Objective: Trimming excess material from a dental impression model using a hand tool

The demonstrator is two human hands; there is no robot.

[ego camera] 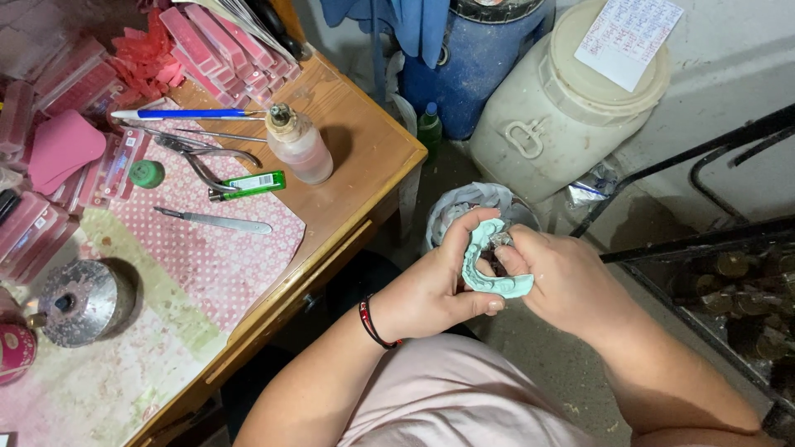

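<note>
A: Count of hands and what is in them?

B: Two hands, one teal horseshoe-shaped dental cast point(497, 277). Left hand point(431, 285) closed round the cast from the left, thumb pressed along its lower edge. Right hand point(563, 277) pinched on the cast's upper right part, fingers curled in. Held right of centre in the frame, off the table, above a lined bin point(464, 203).

A: Which way lying?

B: Arch standing roughly on edge, long axis running from top centre down to lower right. Curved bend at the lower left, open ends toward the upper right.

A: On the table?

B: One wooden table point(364, 157) at left, with a pink patterned cloth point(224, 257). One glass spirit lamp point(298, 145), one green lighter point(248, 185), one pair of pliers point(203, 157), one wax knife point(215, 221), one blue-and-white pen point(186, 114), one small green cap point(146, 173). One round metal lidded tin point(79, 302) at lower left. Many pink flat boxes along the upper left; exact number hard to tell.

A: Beyond the table?

B: Two large containers at top: one blue drum point(480, 58), one white lidded tub point(563, 108) with a paper note on top. One small green bottle point(429, 128) just beside the drum.
</note>
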